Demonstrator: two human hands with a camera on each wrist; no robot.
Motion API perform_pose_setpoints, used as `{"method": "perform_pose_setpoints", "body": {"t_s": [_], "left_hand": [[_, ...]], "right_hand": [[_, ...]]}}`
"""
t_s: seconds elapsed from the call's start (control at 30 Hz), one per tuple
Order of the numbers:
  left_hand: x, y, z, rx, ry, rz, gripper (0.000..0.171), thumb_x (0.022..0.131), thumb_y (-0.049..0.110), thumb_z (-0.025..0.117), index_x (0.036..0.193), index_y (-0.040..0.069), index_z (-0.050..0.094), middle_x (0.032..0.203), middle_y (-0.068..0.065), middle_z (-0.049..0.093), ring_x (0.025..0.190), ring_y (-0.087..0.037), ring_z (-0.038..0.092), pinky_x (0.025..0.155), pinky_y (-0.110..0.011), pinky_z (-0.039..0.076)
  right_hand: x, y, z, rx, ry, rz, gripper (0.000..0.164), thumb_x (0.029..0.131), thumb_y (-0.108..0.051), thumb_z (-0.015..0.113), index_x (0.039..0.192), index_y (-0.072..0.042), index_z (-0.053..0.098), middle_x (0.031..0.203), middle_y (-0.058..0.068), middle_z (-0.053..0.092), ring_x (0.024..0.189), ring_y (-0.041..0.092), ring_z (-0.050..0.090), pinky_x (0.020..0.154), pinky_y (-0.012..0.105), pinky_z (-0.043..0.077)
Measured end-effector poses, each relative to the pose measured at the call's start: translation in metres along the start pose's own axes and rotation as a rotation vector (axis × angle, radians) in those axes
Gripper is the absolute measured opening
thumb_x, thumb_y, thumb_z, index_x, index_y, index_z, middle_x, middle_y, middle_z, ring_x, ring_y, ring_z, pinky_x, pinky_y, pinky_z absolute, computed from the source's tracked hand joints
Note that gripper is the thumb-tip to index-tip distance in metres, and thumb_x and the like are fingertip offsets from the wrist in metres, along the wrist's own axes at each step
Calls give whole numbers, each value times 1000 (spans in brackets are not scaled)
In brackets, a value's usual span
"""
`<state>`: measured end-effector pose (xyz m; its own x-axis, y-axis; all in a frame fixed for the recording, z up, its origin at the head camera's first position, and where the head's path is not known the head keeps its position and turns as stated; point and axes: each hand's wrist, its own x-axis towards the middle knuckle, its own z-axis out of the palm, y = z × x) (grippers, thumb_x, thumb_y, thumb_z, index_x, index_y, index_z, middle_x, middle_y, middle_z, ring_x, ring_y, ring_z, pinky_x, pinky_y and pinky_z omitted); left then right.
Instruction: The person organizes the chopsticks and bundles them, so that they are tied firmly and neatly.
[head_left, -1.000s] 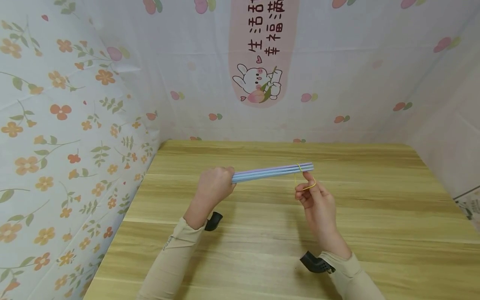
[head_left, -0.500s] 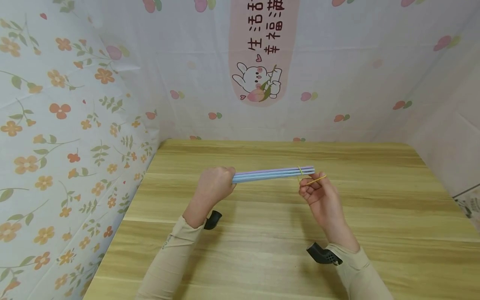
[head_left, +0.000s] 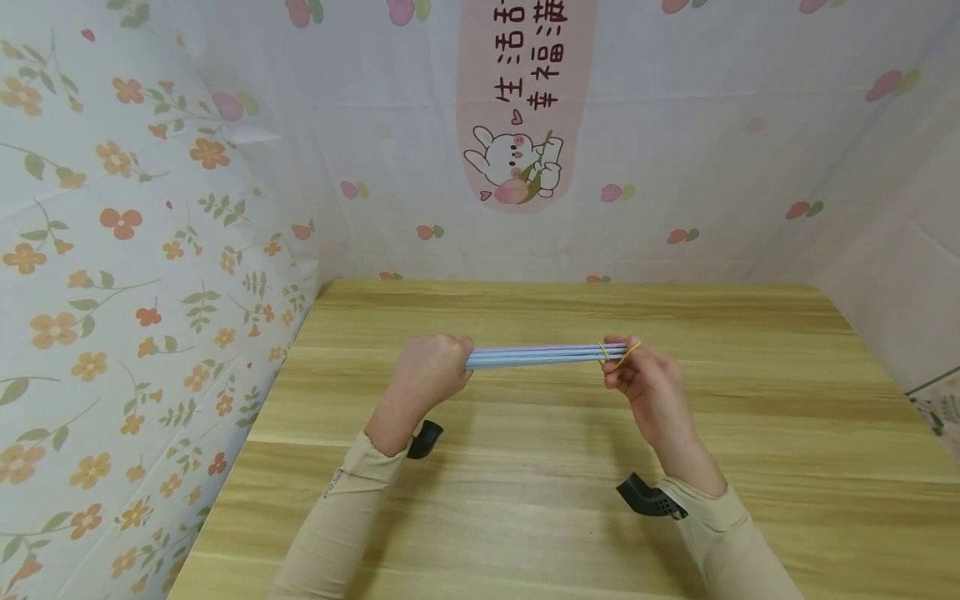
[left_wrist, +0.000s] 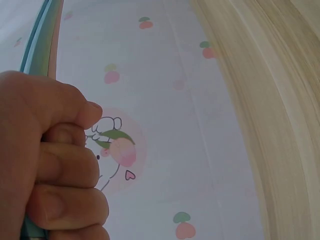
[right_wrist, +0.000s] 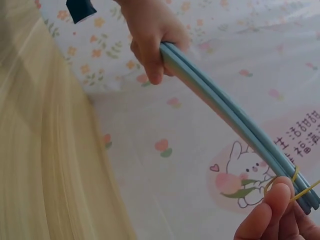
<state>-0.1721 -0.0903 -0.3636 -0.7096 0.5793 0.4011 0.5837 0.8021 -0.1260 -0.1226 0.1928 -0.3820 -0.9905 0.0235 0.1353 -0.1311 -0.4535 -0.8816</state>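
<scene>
Both hands are raised over the table, well apart, with a bundle of sticks (head_left: 540,357) spanning the gap between them. The left hand (head_left: 431,368) clamps one end of it in a fist; the right hand (head_left: 651,385) is at the other end, its fingers hooked in a yellow band (head_left: 603,352) and its fingertips close against the stick ends.

The bundle is held nearly level, roughly parallel to the table's far edge and well inside both side edges. Wooden tabletop (head_left: 517,533) stretches broadly toward the wearer below the hands and out to the right of the right hand; a narrower strip lies beyond the sticks, up to where a white cloth (head_left: 675,150) rises. A flowered cloth (head_left: 112,283) bounds the left side, with some table between it and the left hand.

The sticks are slender, smooth and pale blue, with a lilac one along the far side; their material is unclear. The thin, cord-like band crosses the bundle near its right end and stretches out to the right fingers. Long grain streaks run across the table, and the cloths show soft creases.

Left knuckles face up, the fingers wrapped in a row; the right palm turns inward, forearm angling up from the lower right.
</scene>
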Motion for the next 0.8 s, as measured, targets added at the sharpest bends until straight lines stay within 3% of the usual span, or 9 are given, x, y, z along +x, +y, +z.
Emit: {"method": "perform_pose_setpoints", "body": {"t_s": [0.5,0.8], "left_hand": [[2,1,-3,2,-33,-26,26,79,11,69,63,12,50,51,4,37,46,-7,23,40,-21,20],[1,1,0,-1,-33,-28,30,80,11,69,60,13,46,52,5,29,47,-7,21,40,-22,18]], "right_hand": [[3,1,6,-175,84,42,6,92,-11,61,94,-9,66,74,0,65,68,7,62,62,19,51],[3,5,6,-170,-22,50,9,94,-3,54,101,-5,49,80,-1,63,72,8,62,66,19,52]]}}
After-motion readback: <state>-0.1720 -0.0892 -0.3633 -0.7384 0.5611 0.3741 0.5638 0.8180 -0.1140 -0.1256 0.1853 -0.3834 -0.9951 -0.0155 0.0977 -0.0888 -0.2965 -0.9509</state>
